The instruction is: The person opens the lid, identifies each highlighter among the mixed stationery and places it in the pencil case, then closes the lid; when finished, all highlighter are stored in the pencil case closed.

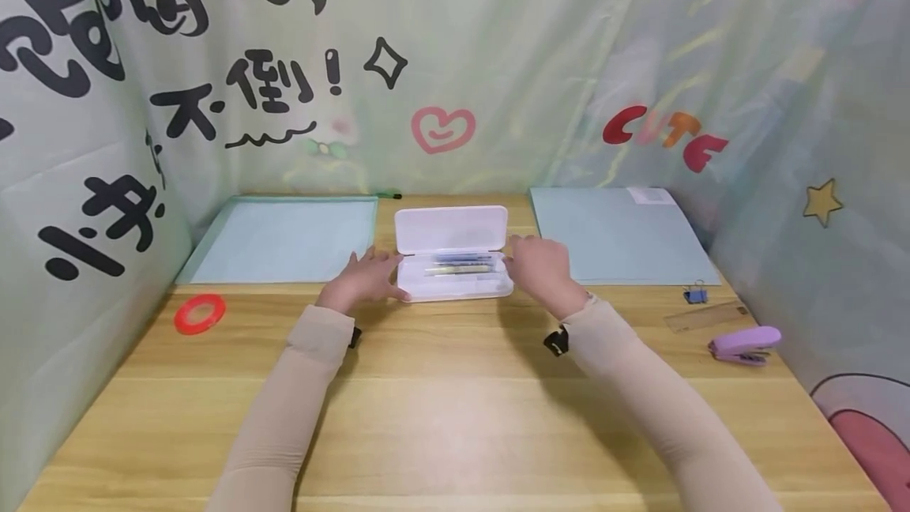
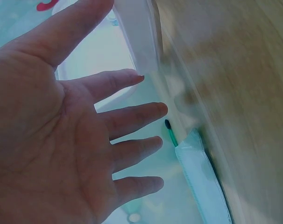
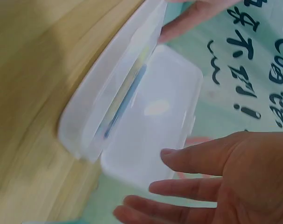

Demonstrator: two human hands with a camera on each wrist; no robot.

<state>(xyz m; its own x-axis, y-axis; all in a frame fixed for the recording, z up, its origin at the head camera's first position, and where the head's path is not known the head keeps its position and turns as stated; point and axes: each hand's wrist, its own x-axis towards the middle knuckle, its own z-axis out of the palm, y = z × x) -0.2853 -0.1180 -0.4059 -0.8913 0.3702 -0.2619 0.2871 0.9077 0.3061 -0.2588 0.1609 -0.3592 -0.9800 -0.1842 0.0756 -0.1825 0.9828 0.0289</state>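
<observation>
A white pencil case [image 1: 455,289] stands on the table with its lid [image 1: 451,230] raised. Several pens [image 1: 460,268] lie inside it. My left hand [image 1: 362,279] is at the case's left end, and in the left wrist view its fingers [image 2: 132,114] are spread and straight, the thumb and index finger near the case wall. At the right end is my right hand [image 1: 542,267]. The right wrist view shows that hand [image 3: 216,172] with loosely extended fingers, its thumb tip over the edge of the lid [image 3: 151,121]; whether it touches cannot be told.
Behind the left hand lies a pale blue folder [image 1: 284,239] with a green-edged zip; another blue folder [image 1: 618,235] lies at right. A red ring [image 1: 200,314] sits at left. A blue binder clip [image 1: 696,295], a clear ruler [image 1: 704,318] and a purple stapler [image 1: 745,344] are at right.
</observation>
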